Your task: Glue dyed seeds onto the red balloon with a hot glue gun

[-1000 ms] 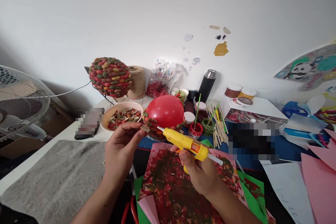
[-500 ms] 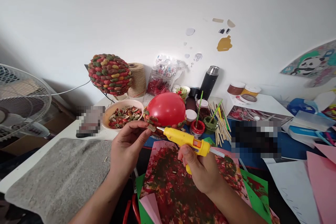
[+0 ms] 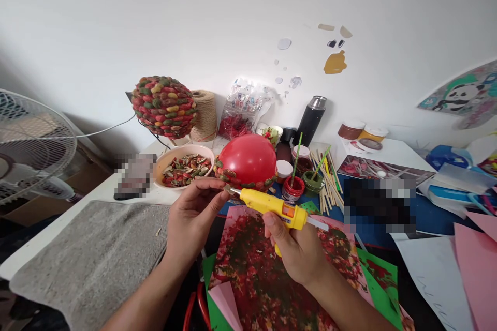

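Observation:
Between thumb and fingertips, my left hand (image 3: 198, 212) pinches a small nut shell (image 3: 228, 189), its pale inner side partly showing. My right hand (image 3: 297, 248) is wrapped round a yellow hot glue gun (image 3: 267, 204) with a clear glue stick poking out of its back. The metal nozzle is at the shell, touching or very close. Just behind both hands sits a red balloon (image 3: 248, 158), ringed around its lower part by painted shells (image 3: 254, 185). A pale bowl (image 3: 158, 169) of red, green and brown shells stands left of the balloon.
A shell-covered ball (image 3: 165, 106) stands at the back left beside a twine spool (image 3: 204, 114). Open paint jars (image 3: 293, 189), wooden sticks (image 3: 330, 181) and a black flask (image 3: 310, 119) are at right. Paint-stained paper (image 3: 267, 274) lies below my hands; a fan (image 3: 34, 145) is far left.
The glue gun's nozzle and the shell have come closer together, the left hand shifting slightly right. The whole view has shifted a little.

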Demonstrator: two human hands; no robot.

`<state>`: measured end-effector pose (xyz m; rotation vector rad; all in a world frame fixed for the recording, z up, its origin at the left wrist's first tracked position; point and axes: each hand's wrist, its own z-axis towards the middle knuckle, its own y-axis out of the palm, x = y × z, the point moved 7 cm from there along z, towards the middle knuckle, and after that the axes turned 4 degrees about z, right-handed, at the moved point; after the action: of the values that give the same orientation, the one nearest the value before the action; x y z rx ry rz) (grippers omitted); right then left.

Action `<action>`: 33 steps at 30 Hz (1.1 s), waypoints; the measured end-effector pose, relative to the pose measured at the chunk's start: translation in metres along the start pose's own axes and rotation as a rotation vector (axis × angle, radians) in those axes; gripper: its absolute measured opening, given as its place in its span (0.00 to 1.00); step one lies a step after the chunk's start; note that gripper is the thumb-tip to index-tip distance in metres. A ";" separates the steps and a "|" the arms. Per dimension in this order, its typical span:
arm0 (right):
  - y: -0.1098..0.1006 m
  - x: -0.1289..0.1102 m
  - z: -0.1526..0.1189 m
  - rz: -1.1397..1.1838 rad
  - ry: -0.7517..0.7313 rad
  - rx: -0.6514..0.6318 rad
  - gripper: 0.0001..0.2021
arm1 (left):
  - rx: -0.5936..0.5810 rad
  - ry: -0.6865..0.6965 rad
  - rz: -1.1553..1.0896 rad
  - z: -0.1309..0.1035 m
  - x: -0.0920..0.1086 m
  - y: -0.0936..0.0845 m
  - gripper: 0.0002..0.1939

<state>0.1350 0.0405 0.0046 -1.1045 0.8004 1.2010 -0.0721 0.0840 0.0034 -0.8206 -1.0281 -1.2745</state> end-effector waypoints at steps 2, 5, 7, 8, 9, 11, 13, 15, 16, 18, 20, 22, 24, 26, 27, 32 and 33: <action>-0.001 0.001 0.000 -0.012 0.000 0.005 0.34 | 0.001 0.002 0.007 -0.001 0.001 0.000 0.14; -0.001 0.002 -0.001 -0.031 -0.001 0.006 0.34 | 0.005 -0.003 0.010 -0.002 0.000 -0.001 0.13; -0.002 0.003 0.000 -0.045 -0.006 0.012 0.34 | 0.005 -0.001 0.013 -0.002 -0.001 -0.001 0.13; -0.002 0.003 0.000 -0.052 -0.010 0.013 0.34 | 0.005 0.002 0.014 -0.002 -0.001 -0.001 0.13; -0.002 0.003 0.000 -0.058 -0.016 0.016 0.33 | 0.005 0.004 0.016 -0.002 -0.001 -0.002 0.13; -0.002 0.002 0.001 -0.072 -0.029 0.019 0.33 | 0.004 0.006 0.013 -0.002 -0.001 -0.001 0.12; -0.002 0.002 0.001 -0.083 -0.044 0.021 0.32 | -0.001 0.007 0.003 -0.002 -0.001 -0.001 0.12; -0.002 0.001 0.001 -0.088 -0.051 0.021 0.32 | -0.007 0.009 -0.008 -0.002 0.000 0.000 0.11; -0.002 0.000 0.001 -0.089 -0.054 0.019 0.32 | -0.008 0.011 -0.012 -0.002 0.000 0.000 0.11; -0.001 0.000 0.001 -0.089 -0.057 0.018 0.32 | -0.008 0.017 -0.010 -0.002 0.000 0.000 0.10; -0.001 -0.001 0.000 -0.085 -0.059 0.018 0.32 | -0.008 0.023 -0.002 -0.002 -0.001 -0.001 0.09; -0.001 -0.001 0.000 -0.079 -0.054 0.021 0.32 | -0.010 0.025 -0.002 -0.002 -0.002 -0.001 0.09; -0.001 0.000 0.000 -0.077 -0.045 0.021 0.31 | -0.019 0.026 -0.015 -0.001 -0.002 0.000 0.09; -0.001 0.000 0.000 -0.079 -0.042 0.023 0.31 | -0.027 0.030 -0.030 -0.001 -0.002 0.000 0.08; -0.001 0.000 0.000 -0.080 -0.043 0.023 0.31 | -0.030 0.032 -0.036 -0.001 -0.002 0.001 0.08; -0.002 -0.001 -0.001 -0.096 -0.061 0.030 0.30 | -0.032 0.041 -0.051 -0.001 -0.003 0.000 0.08; -0.002 -0.002 -0.001 -0.101 -0.067 0.030 0.30 | -0.031 0.041 -0.052 -0.001 -0.003 0.000 0.08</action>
<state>0.1363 0.0388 0.0060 -1.0621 0.7014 1.1319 -0.0715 0.0839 0.0000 -0.7925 -1.0043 -1.3488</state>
